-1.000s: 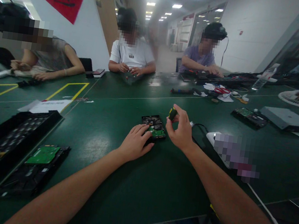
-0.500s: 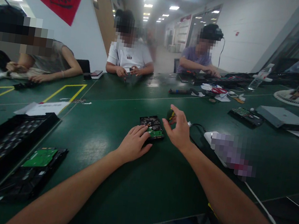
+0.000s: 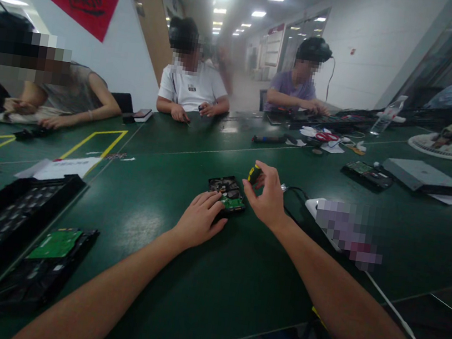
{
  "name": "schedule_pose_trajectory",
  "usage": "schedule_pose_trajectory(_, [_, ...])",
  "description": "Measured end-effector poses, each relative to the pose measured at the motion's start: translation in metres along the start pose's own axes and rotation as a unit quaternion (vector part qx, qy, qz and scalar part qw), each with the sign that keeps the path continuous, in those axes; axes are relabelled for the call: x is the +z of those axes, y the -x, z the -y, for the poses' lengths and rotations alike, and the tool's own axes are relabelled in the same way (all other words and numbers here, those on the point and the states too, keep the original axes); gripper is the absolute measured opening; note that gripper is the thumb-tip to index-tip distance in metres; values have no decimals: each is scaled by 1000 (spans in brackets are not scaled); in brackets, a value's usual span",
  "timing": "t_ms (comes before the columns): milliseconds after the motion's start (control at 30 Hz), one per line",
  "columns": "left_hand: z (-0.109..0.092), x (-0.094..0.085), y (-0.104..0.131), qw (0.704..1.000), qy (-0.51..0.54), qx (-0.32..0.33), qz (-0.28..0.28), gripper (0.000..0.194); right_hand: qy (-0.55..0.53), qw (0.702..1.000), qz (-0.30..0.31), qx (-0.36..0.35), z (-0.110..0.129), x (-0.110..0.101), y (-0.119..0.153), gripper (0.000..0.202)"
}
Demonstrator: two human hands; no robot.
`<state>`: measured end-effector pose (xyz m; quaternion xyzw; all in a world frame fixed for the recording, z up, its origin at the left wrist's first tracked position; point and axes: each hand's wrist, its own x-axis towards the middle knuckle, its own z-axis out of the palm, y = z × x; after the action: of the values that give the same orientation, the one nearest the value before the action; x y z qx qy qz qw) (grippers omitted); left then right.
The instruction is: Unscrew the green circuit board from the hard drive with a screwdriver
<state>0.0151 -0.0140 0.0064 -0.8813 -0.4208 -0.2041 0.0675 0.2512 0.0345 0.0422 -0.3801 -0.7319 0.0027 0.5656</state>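
So the thing being worked on is a hard drive [image 3: 224, 184], lying flat on the green tabletop [image 3: 178, 266] between the two hands, its green circuit board [image 3: 233, 203] facing up. The left hand [image 3: 201, 216] is palm-down with loosely spread fingers, fingertips resting over the drive's left side, so it's bracing rather than gripping as far as I can tell. The right hand [image 3: 266, 195] has a yellow-and-black screwdriver [image 3: 254, 174] pinched between thumb and forefinger, handle roughly upright, just beyond the drive's right edge. I can't make out the shaft or tip, so no clue whether it's touching a screw. My read is that this is the screw-driving stage, but I honestly can't tell if it's in or out. I'd say the next move calls for getting the tip squarely over a screw head and twisting with light downward pressure, with the left hand pinning the drive so it doesn't spin. Sloppy seating could scratch the board. Well left of the left hand sits another drive [image 3: 56, 245], beside a long black tray [image 3: 76, 186], and a third drive [image 3: 366, 175] is off beyond the right hand.
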Motion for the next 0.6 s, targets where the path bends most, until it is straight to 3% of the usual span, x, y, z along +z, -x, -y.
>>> schedule_pose_trajectory(200, [1,0,0,1000,3,1,-3,30,-13,999,25,-17,-2,-1,0,57])
schedule_pose_trajectory(600, [1,-3,-1,999,28,16,-28,24,-5,1000,18,-15,1,-2,0,55])
